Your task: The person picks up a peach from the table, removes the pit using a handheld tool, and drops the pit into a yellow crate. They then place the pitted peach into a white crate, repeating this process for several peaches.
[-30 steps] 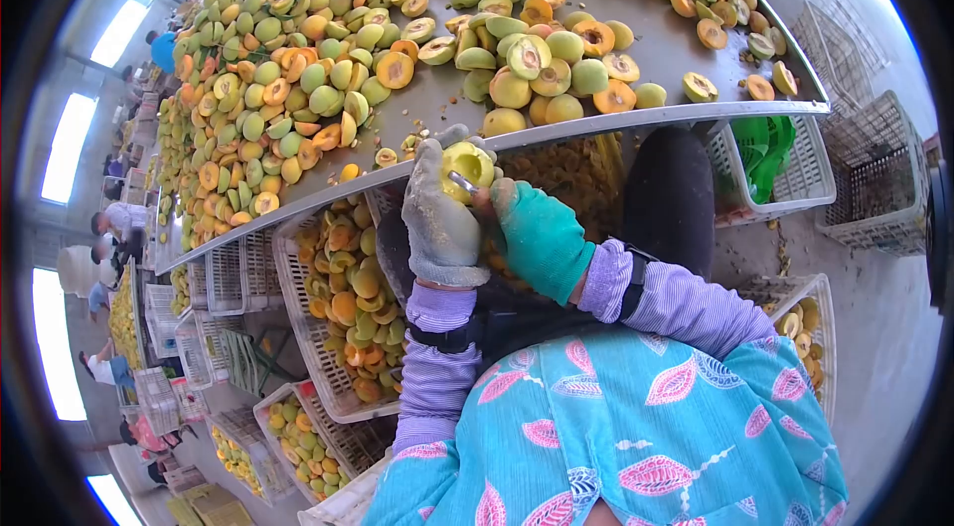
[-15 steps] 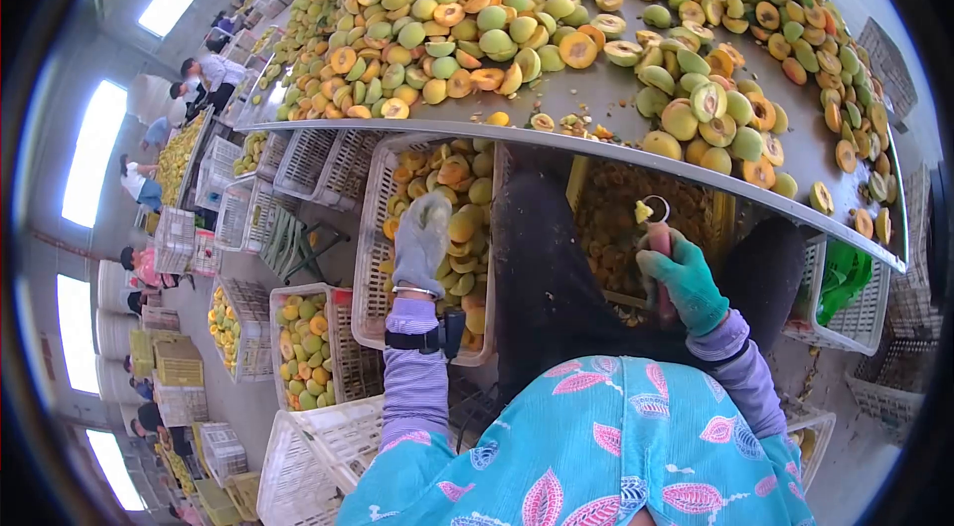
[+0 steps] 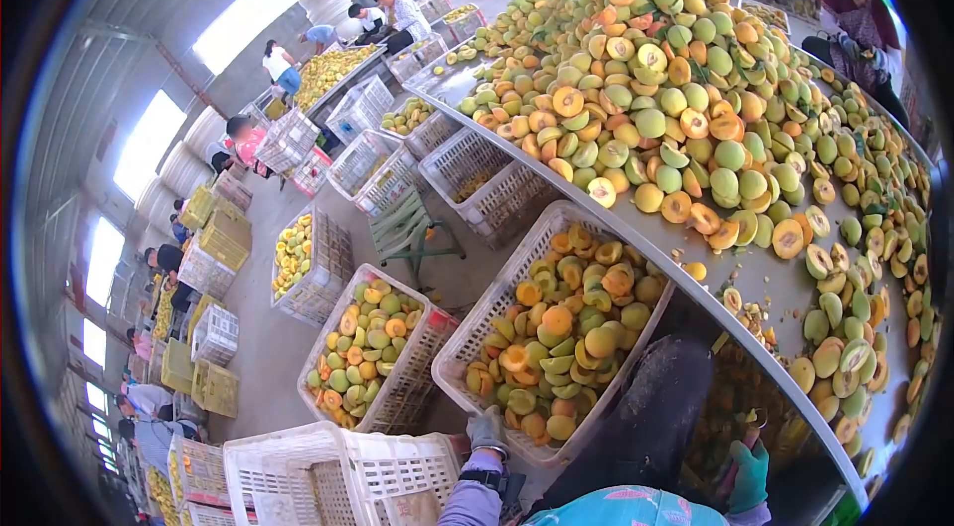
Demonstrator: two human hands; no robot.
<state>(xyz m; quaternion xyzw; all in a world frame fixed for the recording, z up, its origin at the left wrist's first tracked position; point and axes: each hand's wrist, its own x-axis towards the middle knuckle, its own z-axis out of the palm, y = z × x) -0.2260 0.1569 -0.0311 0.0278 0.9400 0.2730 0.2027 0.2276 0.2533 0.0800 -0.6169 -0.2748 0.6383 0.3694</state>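
My left hand (image 3: 485, 430), in a grey glove, is at the near left corner of a white plastic crate (image 3: 459, 352), its fingers closed over the rim. Halved and whole apricots (image 3: 556, 364) fill that crate. My right hand (image 3: 751, 478), in a green glove, is wrapped round the handle of a pitting tool (image 3: 729, 479), low under the table edge. The tool's metal loop points up, with a small yellowish bit by it. Below the table, a dark container behind the tool is mostly in shadow.
A metal table (image 3: 636, 218) carries a large heap of apricots (image 3: 676, 94). Left are another full crate (image 3: 402, 397), a stacked white crate (image 3: 288, 471) and a green folding stool (image 3: 412, 228). Several people work at farther tables; one person (image 3: 860, 24) sits across at the right.
The view has swung left. My left hand has gone from above the apricots to the crate's near corner. My right hand still holds the pitting tool.
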